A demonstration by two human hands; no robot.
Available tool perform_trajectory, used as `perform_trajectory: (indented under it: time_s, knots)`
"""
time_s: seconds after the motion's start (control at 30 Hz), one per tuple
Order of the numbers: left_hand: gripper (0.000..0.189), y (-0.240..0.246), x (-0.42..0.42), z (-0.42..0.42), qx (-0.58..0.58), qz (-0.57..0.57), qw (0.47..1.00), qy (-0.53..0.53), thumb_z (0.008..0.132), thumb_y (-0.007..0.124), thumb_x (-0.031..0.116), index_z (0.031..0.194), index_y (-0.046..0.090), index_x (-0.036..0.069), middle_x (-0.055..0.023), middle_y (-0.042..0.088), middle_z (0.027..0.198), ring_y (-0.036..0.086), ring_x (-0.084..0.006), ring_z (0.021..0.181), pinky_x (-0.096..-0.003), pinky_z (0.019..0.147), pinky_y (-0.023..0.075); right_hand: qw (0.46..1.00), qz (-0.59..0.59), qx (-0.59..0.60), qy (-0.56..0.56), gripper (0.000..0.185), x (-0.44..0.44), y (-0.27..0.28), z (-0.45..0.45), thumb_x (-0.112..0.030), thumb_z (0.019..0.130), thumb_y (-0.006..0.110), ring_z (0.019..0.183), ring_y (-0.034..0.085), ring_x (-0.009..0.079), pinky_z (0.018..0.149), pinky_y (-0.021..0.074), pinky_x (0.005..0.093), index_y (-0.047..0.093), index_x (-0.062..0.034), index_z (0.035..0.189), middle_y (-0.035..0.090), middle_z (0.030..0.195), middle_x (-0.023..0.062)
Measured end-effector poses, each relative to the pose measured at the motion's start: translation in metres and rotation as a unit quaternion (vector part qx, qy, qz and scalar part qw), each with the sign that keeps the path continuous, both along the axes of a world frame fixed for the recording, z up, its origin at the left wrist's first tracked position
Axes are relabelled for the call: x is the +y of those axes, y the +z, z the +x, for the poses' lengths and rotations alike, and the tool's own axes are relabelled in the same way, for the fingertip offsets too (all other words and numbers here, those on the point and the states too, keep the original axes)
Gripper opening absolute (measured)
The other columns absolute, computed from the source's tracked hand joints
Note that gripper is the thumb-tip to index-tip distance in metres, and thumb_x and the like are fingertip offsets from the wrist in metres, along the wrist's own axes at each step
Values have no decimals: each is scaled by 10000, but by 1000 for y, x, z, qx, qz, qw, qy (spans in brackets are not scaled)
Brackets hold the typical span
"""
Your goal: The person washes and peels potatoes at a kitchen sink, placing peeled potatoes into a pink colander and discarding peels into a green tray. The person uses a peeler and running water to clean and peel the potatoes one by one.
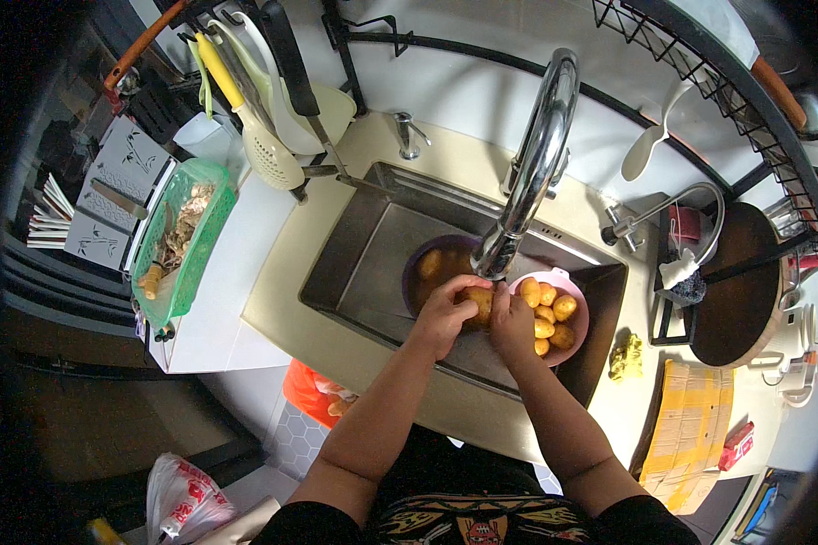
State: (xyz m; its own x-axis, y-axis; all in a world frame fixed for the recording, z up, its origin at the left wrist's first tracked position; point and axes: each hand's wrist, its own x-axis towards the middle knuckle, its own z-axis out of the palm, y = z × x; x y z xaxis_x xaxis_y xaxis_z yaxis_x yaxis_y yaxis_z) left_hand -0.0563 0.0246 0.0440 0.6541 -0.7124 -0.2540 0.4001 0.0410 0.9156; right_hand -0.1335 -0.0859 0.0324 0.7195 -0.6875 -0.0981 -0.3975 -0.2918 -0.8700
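Both my hands are over a stainless steel sink (371,252), just under the spout of the chrome faucet (537,143). My left hand (444,315) grips a potato (478,304) from its left side. Against the potato's right side rests my right hand (513,321), its fingers partly hidden. Behind and left of my hands, a dark purple basin (409,283) holds brownish water and a potato (429,263). A pink basin (581,334) with several wet yellow potatoes (564,306) stands to the right, partly covered by my right hand and forearm.
Utensils hang at the upper left, including a slotted spoon (273,153). A green plastic basket (198,272) stands left of the sink. On the right are a crumpled yellow-green cloth or glove (627,357), taped cardboard (688,422) and a small curved tap (627,228). A black wire rack (729,102) overhangs the upper right.
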Motion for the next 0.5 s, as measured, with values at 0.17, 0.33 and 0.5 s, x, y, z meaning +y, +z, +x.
perform_trajectory:
  time_s: [0.17,0.33,0.5]
  knots:
    - [385,-6,2,3,-5,-2,1000,-9,745,472,-30,1107,601,-3,-74,599,1099,539,-157,1013,-271,903,397,997,23,76,21,598,-1,-2,-2,-467,953,329,802,616,460,708,478,490,658,26,877,630,783,278]
    - [378,-8,3,1,4,-24,1000,7,742,486,3,1098,614,21,-17,587,962,506,-94,772,-220,672,394,996,34,76,10,597,-2,-1,1,-446,957,360,725,607,428,667,467,470,640,61,815,608,705,272]
    - [386,-4,3,-2,-48,-27,998,11,745,490,20,1115,597,22,-25,580,981,524,-105,817,-220,712,408,996,26,80,29,626,-4,5,1,-480,949,338,776,616,465,695,473,508,655,45,825,622,745,288]
